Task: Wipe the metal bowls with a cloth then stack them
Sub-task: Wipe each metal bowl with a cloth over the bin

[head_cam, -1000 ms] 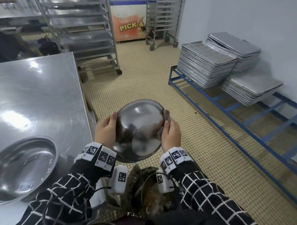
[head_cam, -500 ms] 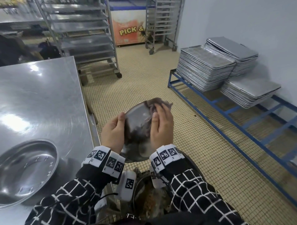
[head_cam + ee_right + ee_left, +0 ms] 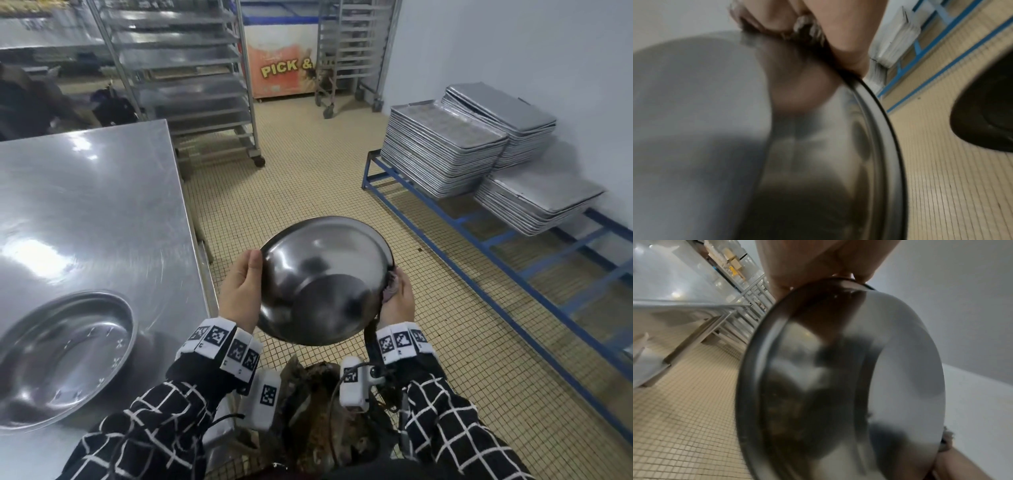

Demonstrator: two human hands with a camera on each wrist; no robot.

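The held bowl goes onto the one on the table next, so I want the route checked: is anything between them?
Nothing visible. The held bowl, gripped by the left hand and the right hand, is over the floor; only bare table lies before the other bowl.

The held bowl (image 3: 325, 281) is dark, shiny grey steel; the cloth (image 3: 391, 286) against its rim is greyish mauve. The bench (image 3: 92, 205) and second bowl (image 3: 61, 359) are bright silver. Sleeves (image 3: 442, 421) are black with a white grid. The floor (image 3: 308, 178) is small beige tiles, the rack (image 3: 513, 260) blue, the trays (image 3: 442, 157) pale grey.
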